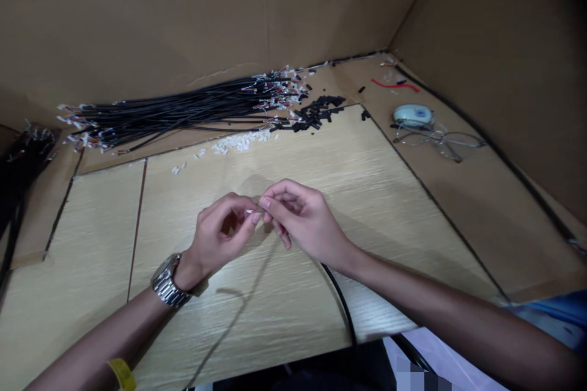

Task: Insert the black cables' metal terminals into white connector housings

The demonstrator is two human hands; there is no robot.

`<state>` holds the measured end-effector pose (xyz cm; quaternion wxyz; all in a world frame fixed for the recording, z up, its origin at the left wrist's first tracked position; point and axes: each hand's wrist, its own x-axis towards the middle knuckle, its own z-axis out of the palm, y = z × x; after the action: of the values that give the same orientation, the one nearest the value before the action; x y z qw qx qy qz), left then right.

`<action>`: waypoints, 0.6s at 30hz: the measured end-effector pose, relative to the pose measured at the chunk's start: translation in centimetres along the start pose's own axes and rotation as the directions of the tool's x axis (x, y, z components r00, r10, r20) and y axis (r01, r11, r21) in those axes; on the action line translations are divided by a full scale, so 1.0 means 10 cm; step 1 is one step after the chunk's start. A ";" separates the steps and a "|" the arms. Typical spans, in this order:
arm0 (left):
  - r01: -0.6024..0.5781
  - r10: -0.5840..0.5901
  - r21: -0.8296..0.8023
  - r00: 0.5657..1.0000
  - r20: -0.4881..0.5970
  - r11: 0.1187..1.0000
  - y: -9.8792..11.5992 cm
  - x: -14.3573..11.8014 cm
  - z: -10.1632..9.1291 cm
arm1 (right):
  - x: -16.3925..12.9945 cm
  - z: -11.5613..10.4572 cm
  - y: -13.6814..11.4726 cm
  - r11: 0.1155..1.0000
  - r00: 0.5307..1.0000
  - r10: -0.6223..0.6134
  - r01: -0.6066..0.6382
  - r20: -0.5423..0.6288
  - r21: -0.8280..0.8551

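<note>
My left hand (222, 229), with a metal watch at its wrist, pinches a tiny white piece (250, 212) between thumb and forefinger. Right beside it, the thumb and forefinger of my right hand (309, 220) are pressed together on the thin wire end of a black cable (340, 299). The fingertips of both hands nearly touch above the wooden board. Emerging from under my right wrist, the cable curves down over the board's front edge. Fingers hide most of the wire end, and I cannot tell whether the white piece sits on it.
Behind the hands lies a bundle of black cables (174, 107) with stripped, coloured wire ends. Small white sleeves (243, 142) and short black tubes (318, 113) are scattered before it. Eyeglasses (443, 137) and a pale mouse-shaped object (413, 114) lie right. Cardboard walls enclose the back and right.
</note>
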<state>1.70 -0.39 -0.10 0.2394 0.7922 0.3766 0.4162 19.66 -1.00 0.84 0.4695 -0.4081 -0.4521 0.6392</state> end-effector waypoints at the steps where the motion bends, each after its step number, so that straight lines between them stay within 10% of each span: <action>1: 0.022 -0.022 -0.014 1.000 0.009 1.000 0.00 0.00 0.00 | -0.01 0.00 0.00 1.000 1.000 -0.007 0.007 0.007 -0.010; 18: 0.238 -0.224 -0.236 0.971 0.083 0.942 -0.11 0.04 0.00 | 0.01 -0.01 0.03 0.972 0.996 -0.087 0.085 0.001 -0.221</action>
<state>1.46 0.60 -0.65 0.3923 0.7183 0.4061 0.4065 19.69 -0.90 0.52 0.4505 -0.4408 -0.5355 0.5622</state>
